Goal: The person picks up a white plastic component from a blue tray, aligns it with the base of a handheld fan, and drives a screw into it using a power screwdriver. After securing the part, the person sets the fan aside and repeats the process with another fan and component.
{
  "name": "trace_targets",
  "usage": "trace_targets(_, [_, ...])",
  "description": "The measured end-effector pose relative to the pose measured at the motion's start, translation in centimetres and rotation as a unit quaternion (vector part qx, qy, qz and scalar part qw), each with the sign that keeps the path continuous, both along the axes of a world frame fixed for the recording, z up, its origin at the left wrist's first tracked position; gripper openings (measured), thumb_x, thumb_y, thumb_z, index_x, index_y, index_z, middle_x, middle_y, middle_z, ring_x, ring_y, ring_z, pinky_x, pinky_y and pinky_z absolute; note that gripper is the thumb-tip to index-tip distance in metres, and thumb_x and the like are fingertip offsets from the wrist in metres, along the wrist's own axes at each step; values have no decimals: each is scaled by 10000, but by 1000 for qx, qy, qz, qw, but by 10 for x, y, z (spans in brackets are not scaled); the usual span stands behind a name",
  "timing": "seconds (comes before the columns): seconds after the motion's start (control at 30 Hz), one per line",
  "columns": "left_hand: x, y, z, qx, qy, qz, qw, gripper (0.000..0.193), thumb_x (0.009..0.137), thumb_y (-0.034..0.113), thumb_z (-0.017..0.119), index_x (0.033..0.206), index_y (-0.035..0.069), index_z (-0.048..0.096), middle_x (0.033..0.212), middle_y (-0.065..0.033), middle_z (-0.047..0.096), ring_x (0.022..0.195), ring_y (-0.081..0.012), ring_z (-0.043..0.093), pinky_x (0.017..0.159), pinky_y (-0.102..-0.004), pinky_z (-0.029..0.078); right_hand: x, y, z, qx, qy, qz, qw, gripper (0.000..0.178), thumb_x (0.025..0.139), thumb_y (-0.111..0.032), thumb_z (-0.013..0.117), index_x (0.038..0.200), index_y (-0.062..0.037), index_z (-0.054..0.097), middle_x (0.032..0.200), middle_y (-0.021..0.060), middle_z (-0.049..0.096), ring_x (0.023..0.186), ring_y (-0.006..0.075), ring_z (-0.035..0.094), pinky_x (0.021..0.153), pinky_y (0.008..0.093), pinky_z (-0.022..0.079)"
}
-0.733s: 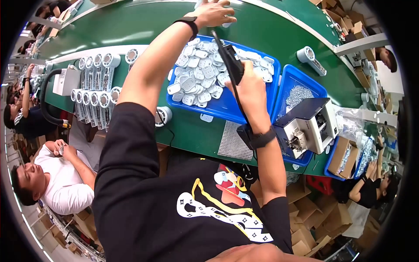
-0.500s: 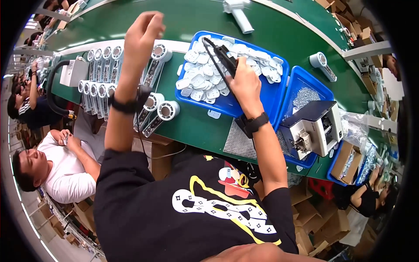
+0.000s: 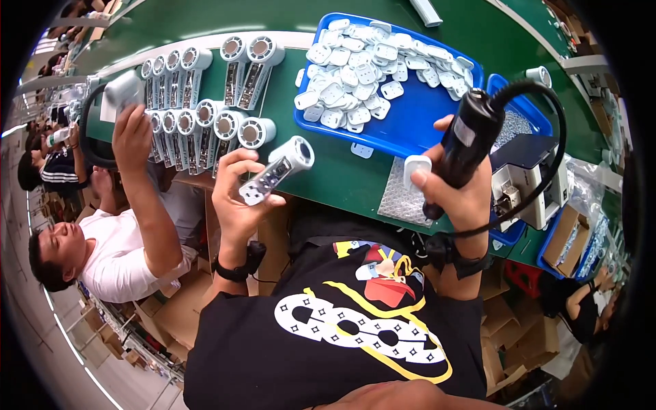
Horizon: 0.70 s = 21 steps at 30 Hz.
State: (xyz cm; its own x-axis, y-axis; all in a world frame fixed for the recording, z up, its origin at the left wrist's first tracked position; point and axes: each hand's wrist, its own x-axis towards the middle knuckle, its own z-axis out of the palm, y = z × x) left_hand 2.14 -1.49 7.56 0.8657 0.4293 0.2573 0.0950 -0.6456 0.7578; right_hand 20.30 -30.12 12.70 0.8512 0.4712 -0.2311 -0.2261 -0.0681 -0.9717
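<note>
My left hand grips a light-coloured handheld fan by its handle, tilted with its round head up and to the right. The handle lies open on the visible side, showing a circuit board. In my right hand is a black electric screwdriver, with a cable looping from its top. The thumb of that hand also holds a small white plastic cover. Beyond both hands sits a blue tray with many similar white covers heaped in it.
Rows of handheld fans stand on the green table to the left. At right are a blue screw tray, a screw-feeding machine and bubble wrap. A co-worker's hand holds a pale part at the far left.
My left hand has come back from the far side and now shows a fan in its grip. My right hand has left the tray, turning the screwdriver upright and holding a cover. The co-worker has reached up.
</note>
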Motion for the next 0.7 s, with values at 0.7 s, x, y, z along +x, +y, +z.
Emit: trace_targets(0.7, [132, -196, -64, -241, -64, -511, 823, 548, 859, 519, 691, 1023, 4, 604, 789, -126, 610, 638, -318, 606, 578, -407, 476, -51, -75, -19, 113, -315, -428, 840, 433, 881, -182, 776, 1175, -75, 478, 805, 77, 609, 602, 160, 585, 575, 338, 527])
